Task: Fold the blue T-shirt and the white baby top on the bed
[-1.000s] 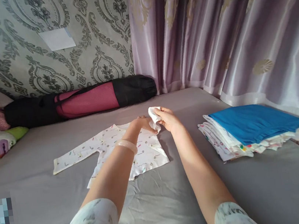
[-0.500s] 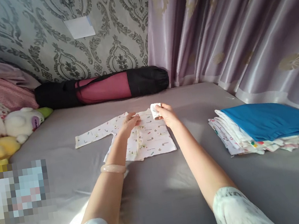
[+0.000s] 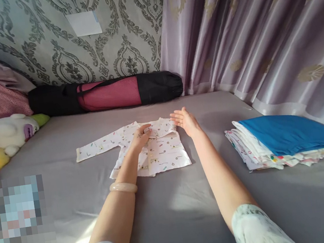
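Note:
A small white long-sleeved baby shirt (image 3: 166, 153) with a tiny print lies spread on the grey bed sheet. One sleeve stretches out to the left, while the other is folded inward across the chest. At the middle of the upper chest, my left hand (image 3: 140, 138) has its thumb and fingers around the end of the folded sleeve; a bangle (image 3: 123, 187) circles that forearm. Just past the shirt's right shoulder, my right hand (image 3: 188, 122) is open, fingers stretched toward the fold and holding nothing.
To the right lies a stack of folded clothes (image 3: 259, 152) topped by a blue garment (image 3: 293, 133). A black and pink rolled bag (image 3: 110, 93) rests along the wall. Plush toys (image 3: 13, 132) sit at left, near a blurred-out item (image 3: 20, 209). Curtains (image 3: 227, 28) hang at right.
My right hand has let go of the bunched sleeve and opened, shifting slightly right. The sleeve now lies folded across the chest toward my left hand, which has stayed about in place.

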Demonstrator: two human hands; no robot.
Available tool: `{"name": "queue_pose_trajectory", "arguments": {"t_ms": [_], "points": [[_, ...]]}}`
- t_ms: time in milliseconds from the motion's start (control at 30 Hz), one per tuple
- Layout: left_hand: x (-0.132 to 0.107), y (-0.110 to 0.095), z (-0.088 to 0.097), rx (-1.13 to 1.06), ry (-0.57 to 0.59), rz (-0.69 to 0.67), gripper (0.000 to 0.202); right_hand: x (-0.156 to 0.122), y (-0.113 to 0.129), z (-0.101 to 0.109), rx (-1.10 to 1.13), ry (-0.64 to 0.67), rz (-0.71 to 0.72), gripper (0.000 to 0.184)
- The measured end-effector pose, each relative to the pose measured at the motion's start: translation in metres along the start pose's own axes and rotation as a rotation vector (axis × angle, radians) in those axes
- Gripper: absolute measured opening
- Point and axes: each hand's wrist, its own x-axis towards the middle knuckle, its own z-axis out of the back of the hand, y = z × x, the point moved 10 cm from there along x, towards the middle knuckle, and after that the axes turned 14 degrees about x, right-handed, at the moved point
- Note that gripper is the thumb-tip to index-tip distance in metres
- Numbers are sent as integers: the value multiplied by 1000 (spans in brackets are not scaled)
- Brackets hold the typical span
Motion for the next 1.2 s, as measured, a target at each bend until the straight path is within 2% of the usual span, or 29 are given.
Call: {"name": "queue_pose_trajectory", "arguments": {"t_ms": [100, 167, 267, 333, 433, 533, 700, 967, 1033, 1200], "points": [[2, 2, -3, 20, 20, 13, 44, 10, 5, 26, -114, -131, 100, 36], [3, -4, 4, 57, -43, -34, 44, 14, 4, 29, -297, -140, 178, 30], [3, -16, 16, 139, -147, -132, 44, 14, -3, 10, -700, -37, 306, 33], [3, -19, 17, 193, -150, -157, 44, 9, -16, -8, -961, 69, 344, 40], [4, -16, 17, 263, -135, -152, 46, 1, -40, -22, -1255, 197, 299, 49], [6, -12, 17, 334, -133, -155, 48, -4, -54, -24, -1431, 264, 244, 54], [8, -9, 16, 443, -136, -198, 52, -5, -55, -18, -1522, 260, 220, 57], [7, -7, 10, 573, -115, -261, 55, -4, -59, -14, -1534, 268, 154, 60], [5, -7, 8, 635, -119, -230, 55, -3, -60, -13, -1537, 267, 151, 60], [-7, -6, 11, 852, -134, -24, 42, 0, -58, -14, -1559, 278, 87, 61]]}}
